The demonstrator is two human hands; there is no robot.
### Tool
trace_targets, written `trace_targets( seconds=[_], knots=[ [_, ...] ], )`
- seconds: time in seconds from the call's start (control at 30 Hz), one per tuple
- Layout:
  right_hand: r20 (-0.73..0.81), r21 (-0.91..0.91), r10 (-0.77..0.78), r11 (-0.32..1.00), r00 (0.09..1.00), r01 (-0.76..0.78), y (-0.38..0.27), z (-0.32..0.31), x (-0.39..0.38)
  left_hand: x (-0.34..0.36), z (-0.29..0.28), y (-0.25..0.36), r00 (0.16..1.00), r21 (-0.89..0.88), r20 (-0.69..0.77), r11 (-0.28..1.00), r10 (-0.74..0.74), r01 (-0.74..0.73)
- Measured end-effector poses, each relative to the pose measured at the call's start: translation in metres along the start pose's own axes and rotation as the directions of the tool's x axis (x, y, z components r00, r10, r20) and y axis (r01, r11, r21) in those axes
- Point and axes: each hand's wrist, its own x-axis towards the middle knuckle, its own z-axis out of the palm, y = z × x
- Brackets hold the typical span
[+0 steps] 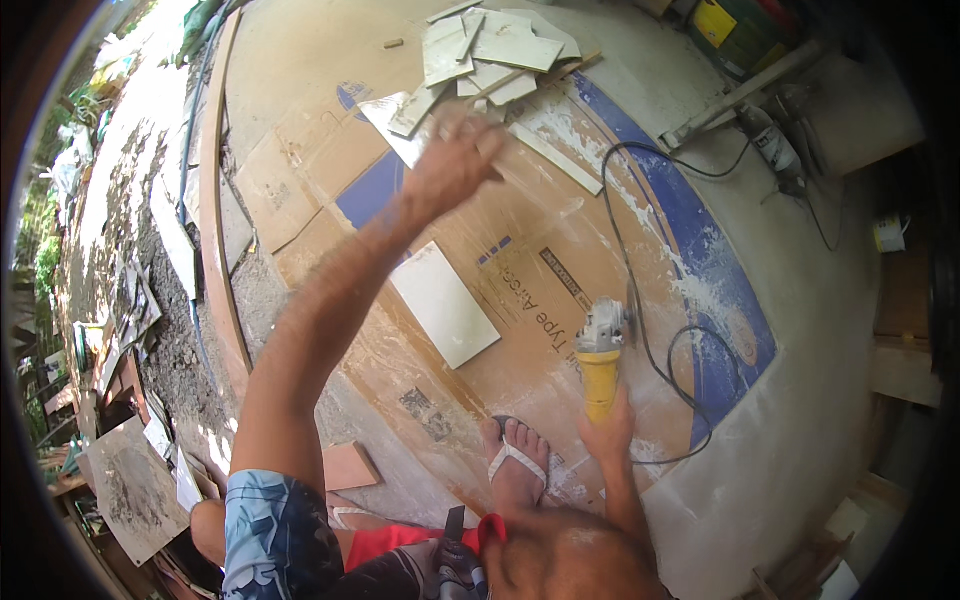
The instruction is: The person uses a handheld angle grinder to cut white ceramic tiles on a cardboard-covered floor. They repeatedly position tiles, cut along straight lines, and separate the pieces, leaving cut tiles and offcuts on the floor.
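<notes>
My right hand (610, 425) is wrapped round the yellow body of an angle grinder (600, 375), whose metal head and disc point away from me. The disc is partly blurred. Stretched far forward, my left hand (455, 160) is slightly smeared by motion, its fingers apart and nothing seen in them. It hovers near a heap of broken pale tiles (490, 50); whether it touches a piece is hidden. Between my hands a whitish rectangular tile (447, 305) lies flat on an opened cardboard sheet (520, 220).
A black cord (622, 240) loops over the cardboard's right side. My sandalled foot (518, 460) stands at its near edge, with a reddish block (350, 465) to the left. A long wooden board (213, 190) borders the left. A dark bin (740, 35) and a bottle (770, 140) stand far right.
</notes>
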Motion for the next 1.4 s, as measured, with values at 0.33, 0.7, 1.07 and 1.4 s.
trace_targets(
  seconds=[0.33,0.7,1.07,1.4],
  knots=[
    [0.055,-0.055,0.017,0.998,0.998,-0.014,-0.06,-0.009,0.039,-0.086,-0.034,0.18,0.401,-0.697,0.621,-0.239,-0.674,0.676],
    [0.062,0.385,-0.421,0.847,0.905,0.368,0.004,0.118,0.058,-0.111,-0.069,0.316,0.228,-0.735,0.529,-0.307,-0.817,0.605],
    [-0.1,-0.302,-0.3,0.918,0.949,0.259,-0.092,0.027,0.089,-0.143,-0.066,0.252,0.268,-0.358,0.382,0.126,-0.885,0.925],
    [-0.057,-0.398,-0.359,0.864,0.931,0.309,-0.099,0.092,0.12,-0.143,0.013,0.225,-0.042,-0.07,0.142,-0.052,-0.989,0.996]
  ],
)
